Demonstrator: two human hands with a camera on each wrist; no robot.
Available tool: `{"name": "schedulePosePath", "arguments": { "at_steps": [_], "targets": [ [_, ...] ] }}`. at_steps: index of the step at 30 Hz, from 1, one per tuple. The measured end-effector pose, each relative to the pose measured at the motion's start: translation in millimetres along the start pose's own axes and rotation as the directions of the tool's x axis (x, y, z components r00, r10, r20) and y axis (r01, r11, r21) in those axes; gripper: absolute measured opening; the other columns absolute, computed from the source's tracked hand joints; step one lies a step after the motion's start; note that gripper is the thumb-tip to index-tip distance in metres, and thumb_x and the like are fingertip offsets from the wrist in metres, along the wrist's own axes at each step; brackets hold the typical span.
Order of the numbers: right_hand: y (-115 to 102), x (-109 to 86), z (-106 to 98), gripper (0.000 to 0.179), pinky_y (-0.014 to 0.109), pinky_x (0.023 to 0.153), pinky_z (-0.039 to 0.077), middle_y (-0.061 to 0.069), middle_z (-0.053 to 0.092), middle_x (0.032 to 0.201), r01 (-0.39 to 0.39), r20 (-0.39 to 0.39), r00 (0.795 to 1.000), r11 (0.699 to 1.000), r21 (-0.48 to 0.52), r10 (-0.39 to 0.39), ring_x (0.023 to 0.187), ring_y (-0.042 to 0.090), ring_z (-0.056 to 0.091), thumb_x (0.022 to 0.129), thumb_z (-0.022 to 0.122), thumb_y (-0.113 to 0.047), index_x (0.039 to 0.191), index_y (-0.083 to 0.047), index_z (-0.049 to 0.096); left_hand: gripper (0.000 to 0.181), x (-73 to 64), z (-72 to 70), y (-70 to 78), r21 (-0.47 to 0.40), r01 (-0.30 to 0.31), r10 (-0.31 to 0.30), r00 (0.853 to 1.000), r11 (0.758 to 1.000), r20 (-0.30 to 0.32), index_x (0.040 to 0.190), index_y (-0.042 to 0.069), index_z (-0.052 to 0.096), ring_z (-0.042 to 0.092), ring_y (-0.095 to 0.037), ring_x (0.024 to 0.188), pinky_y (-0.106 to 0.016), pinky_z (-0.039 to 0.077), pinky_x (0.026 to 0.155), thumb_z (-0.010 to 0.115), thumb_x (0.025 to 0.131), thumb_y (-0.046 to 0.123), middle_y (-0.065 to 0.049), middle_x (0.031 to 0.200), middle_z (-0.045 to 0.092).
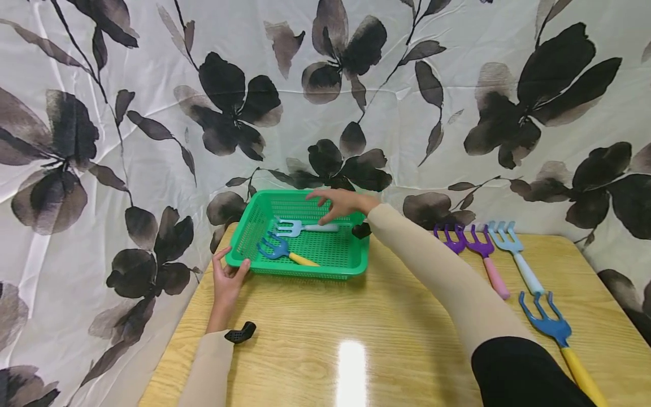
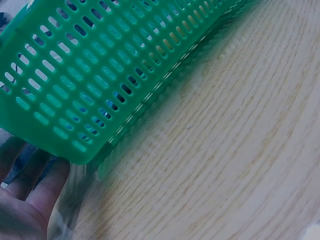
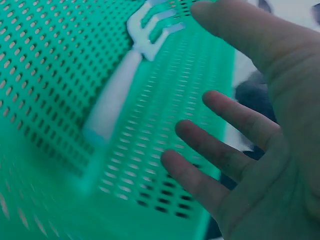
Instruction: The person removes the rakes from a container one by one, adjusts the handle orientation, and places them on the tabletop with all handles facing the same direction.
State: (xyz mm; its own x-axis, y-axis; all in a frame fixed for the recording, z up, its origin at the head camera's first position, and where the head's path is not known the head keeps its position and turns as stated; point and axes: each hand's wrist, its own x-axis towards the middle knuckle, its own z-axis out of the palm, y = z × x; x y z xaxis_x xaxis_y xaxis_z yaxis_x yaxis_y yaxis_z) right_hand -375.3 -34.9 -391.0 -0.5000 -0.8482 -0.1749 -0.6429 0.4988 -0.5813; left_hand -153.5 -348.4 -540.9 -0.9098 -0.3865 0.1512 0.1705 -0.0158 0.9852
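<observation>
A green plastic basket with slotted walls stands on the table. My left hand grips its near left corner, thumb on the front side and fingers along the left side; in the left wrist view the fingers lie against the corner. Inside the basket are a light-blue hand fork with a pale handle and a blue hand rake with a yellow handle. Over the basket's right half hovers my right hand, fingers spread and holding nothing, above the light-blue fork's handle.
Several more garden hand tools lie at the table's right: a purple rake partly behind my right sleeve, a purple rake with pink handle, a light-blue fork and a blue rake with yellow handle. A floral cloth hangs behind the table.
</observation>
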Motion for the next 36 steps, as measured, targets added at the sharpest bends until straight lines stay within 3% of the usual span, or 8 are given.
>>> {"name": "schedulePosePath", "arguments": {
  "at_steps": [7, 14, 18, 23, 28, 36],
  "targets": [
    [15, 27.9, 22, 0.077, 0.057, 0.110, 0.041, 0.021, 0.047, 0.153, -0.096, -0.018, 0.995, 0.995, 0.038, 0.097, 0.141, 0.038, 0.044, 0.096, 0.076, -0.026, 0.161, -0.020, 0.034, 0.071, -1.1, 0.1, 7.1, -0.008, 0.006, -0.005, 1.000, 1.000, 0.022, 0.156, 0.009, 0.025, 0.064, -0.006, 0.110, -0.018, 0.053, 0.089, 0.068, 0.099, 0.007, -0.031, 0.143, 0.051],
    [15, 45.8, 44, 0.073, 0.055, 0.111, 0.041, 0.017, 0.048, 0.154, -0.185, 0.072, 0.980, 0.982, -0.030, 0.186, 0.141, 0.036, 0.045, 0.097, 0.075, -0.025, 0.159, -0.023, 0.038, 0.071, -10.4, 6.1, 24.3, 0.033, -0.012, 0.011, 0.999, 0.999, 0.041, 0.155, 0.004, 0.026, 0.063, -0.005, 0.110, -0.018, 0.053, 0.089, 0.069, 0.099, 0.010, -0.032, 0.143, 0.051],
    [11, 53.2, 57, 0.068, 0.051, 0.106, 0.047, 0.016, 0.052, 0.151, -0.196, 0.071, 0.977, 0.978, -0.068, 0.201, 0.138, 0.033, 0.049, 0.096, 0.076, -0.021, 0.156, -0.025, 0.044, 0.071, -10.0, 4.9, 25.6, 0.046, -0.014, 0.012, 0.999, 0.999, 0.042, 0.155, 0.006, 0.026, 0.062, -0.008, 0.113, -0.018, 0.053, 0.089, 0.070, 0.099, 0.012, -0.031, 0.144, 0.050],
    [5, 55.5, 67, 0.062, 0.044, 0.092, 0.053, 0.014, 0.058, 0.140, -0.239, 0.023, 0.970, 0.967, -0.092, 0.242, 0.126, 0.029, 0.056, 0.095, 0.077, -0.013, 0.150, -0.029, 0.054, 0.072, -8.7, 2.8, 24.2, 0.028, -0.020, 0.019, 0.999, 0.999, 0.041, 0.155, 0.004, 0.025, 0.063, -0.007, 0.112, -0.018, 0.053, 0.089, 0.070, 0.099, 0.011, -0.033, 0.143, 0.051],
    [3, 53.1, 72, 0.056, 0.036, 0.076, 0.053, 0.014, 0.059, 0.133, -0.248, 0.016, 0.968, 0.963, -0.104, 0.251, 0.116, 0.027, 0.058, 0.096, 0.070, -0.002, 0.145, -0.027, 0.060, 0.072, -8.1, 3.3, 23.5, 0.015, -0.027, 0.026, 0.999, 1.000, 0.037, 0.155, 0.002, 0.025, 0.064, -0.005, 0.110, -0.017, 0.052, 0.089, 0.069, 0.099, 0.009, -0.035, 0.142, 0.051],
    [6, 49.9, 74, 0.055, 0.034, 0.074, 0.054, 0.015, 0.060, 0.133, -0.219, 0.007, 0.975, 0.972, -0.087, 0.220, 0.118, 0.027, 0.059, 0.095, 0.072, -0.001, 0.143, -0.024, 0.061, 0.073, -8.8, 4.4, 23.2, 0.019, -0.013, 0.012, 0.999, 1.000, 0.040, 0.156, 0.003, 0.023, 0.064, -0.005, 0.109, -0.017, 0.053, 0.088, 0.069, 0.099, 0.010, -0.033, 0.141, 0.052]
  ]
}}
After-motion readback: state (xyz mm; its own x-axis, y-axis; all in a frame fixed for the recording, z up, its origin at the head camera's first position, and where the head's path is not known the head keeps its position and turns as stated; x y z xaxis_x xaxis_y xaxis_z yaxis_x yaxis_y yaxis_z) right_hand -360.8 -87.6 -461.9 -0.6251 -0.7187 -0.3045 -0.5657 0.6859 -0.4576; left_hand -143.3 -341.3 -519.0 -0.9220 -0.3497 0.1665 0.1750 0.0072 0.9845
